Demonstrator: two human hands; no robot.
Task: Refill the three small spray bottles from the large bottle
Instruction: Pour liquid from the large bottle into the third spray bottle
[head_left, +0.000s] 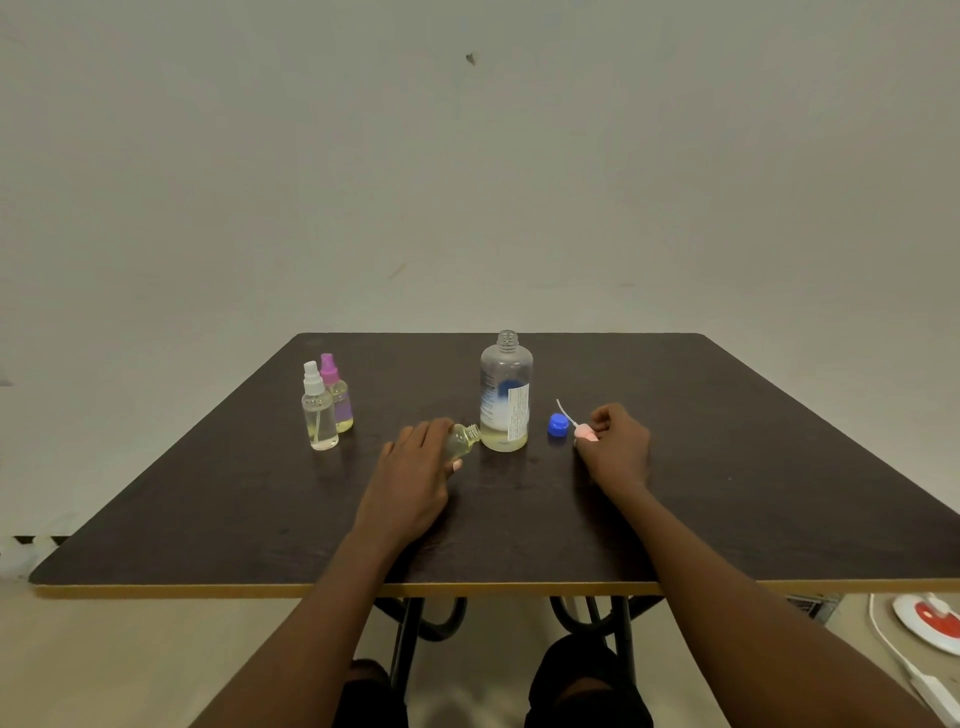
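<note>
The large clear bottle (505, 395) stands uncapped at the middle of the dark table (727, 467), with a little yellowish liquid at its bottom. Its blue cap (558, 425) lies just to its right. My left hand (415, 473) grips a small open bottle (464, 439), tilted with its neck toward the large bottle. My right hand (615, 447) pinches a pink spray head (584, 431) whose thin tube points up and left. Two capped small spray bottles stand at the left: one with a white head (319, 410), one with a purple head (337, 395).
The table's front edge (467, 590) runs just above my knees, with black metal legs under it. A white and red device (930, 621) with a white cable lies on the floor at the lower right. A plain wall stands behind the table.
</note>
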